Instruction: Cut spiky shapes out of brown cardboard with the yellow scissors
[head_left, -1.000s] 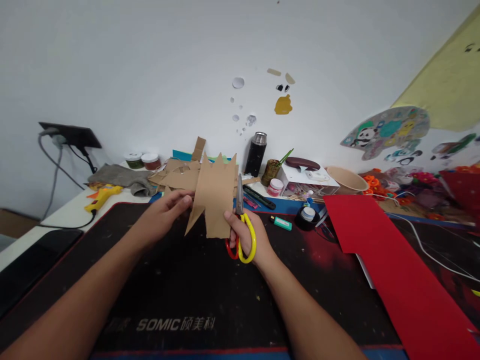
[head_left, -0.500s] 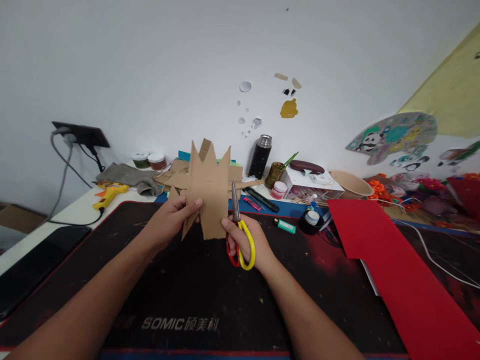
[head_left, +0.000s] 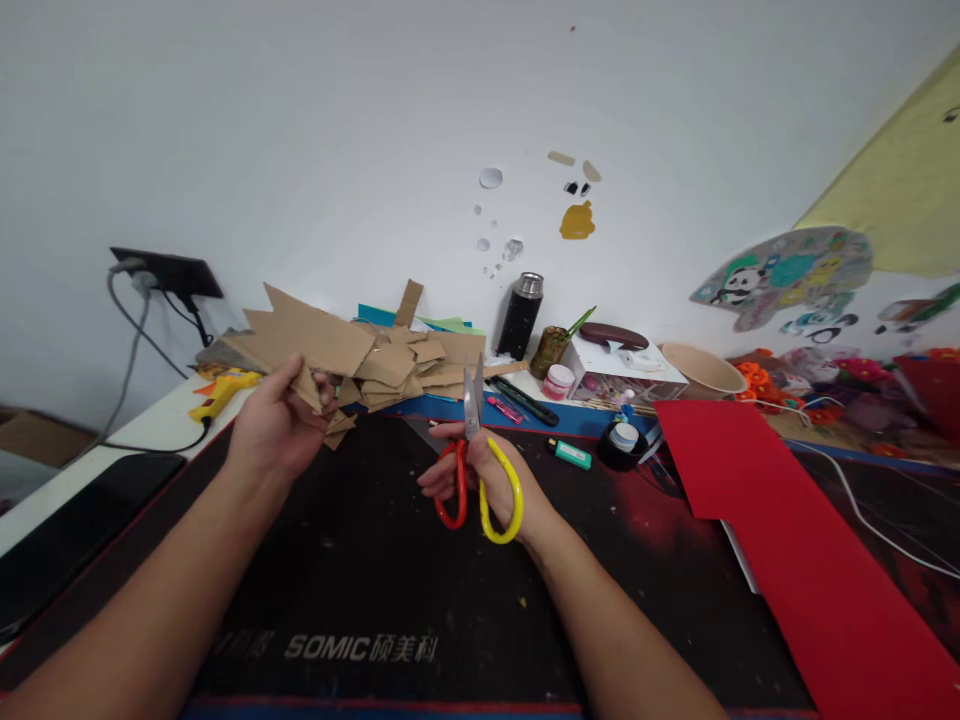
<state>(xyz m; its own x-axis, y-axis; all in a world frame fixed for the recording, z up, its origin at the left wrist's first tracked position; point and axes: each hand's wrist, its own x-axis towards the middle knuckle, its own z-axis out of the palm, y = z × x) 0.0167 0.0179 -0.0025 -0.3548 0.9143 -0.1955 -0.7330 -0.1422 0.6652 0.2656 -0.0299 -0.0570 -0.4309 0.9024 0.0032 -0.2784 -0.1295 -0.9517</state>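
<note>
My left hand [head_left: 281, 425] is closed on a piece of brown cardboard [head_left: 315, 335] with a zigzag-cut end. The piece lies tilted on its side, its points facing left. My right hand [head_left: 487, 480] holds scissors [head_left: 473, 405] by their red and yellow handles, blades slightly parted and pointing away from me. Nothing is between the blades. Behind the hands lies a heap of cardboard scraps [head_left: 397, 365], partly hidden by the held piece.
A yellow glue gun [head_left: 221, 393] and a black phone [head_left: 75, 525] lie at the left. A black thermos [head_left: 520, 318], a utility knife [head_left: 525, 402] and a green lighter [head_left: 570, 452] are beyond my right hand. Red card [head_left: 795, 530] covers the right side of the black mat [head_left: 375, 560].
My left hand has moved left, turning the cardboard from upright onto its side. The right hand has come off the cardboard, and the scissor blades and handles have spread apart.
</note>
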